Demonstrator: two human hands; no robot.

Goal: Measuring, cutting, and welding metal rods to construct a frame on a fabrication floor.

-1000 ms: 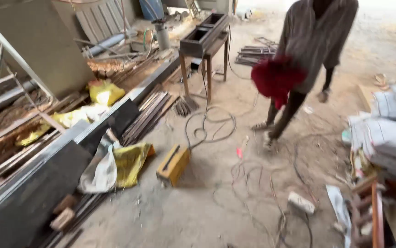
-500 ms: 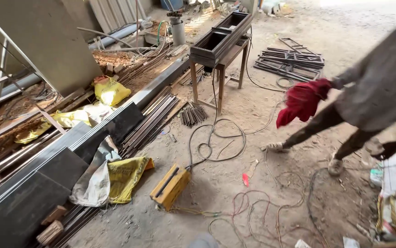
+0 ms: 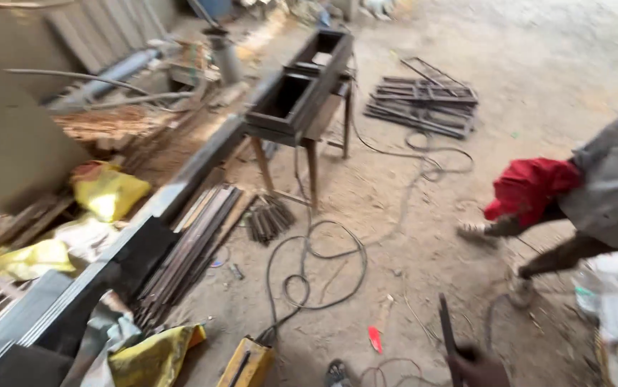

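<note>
Item: thin dark metal rod (image 3: 446, 328), judged stiff, light and rough, clasped at its lower end by a closed hand (image 3: 479, 365) above sandy floor (image 3: 423, 236); which hand, unclear.

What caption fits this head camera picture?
A hand grips a dark rod above a sandy workshop floor strewn with cables.

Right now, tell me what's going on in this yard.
The camera wearer's hand at the bottom edge grips a thin dark metal rod that points up over the dirt floor; which hand it is cannot be told. Another person at the right bends forward, holding a red cloth. A black cable loops across the ground to a yellow box. A metal frame rests on a small table, with steel bars stacked beside a long beam.
</note>
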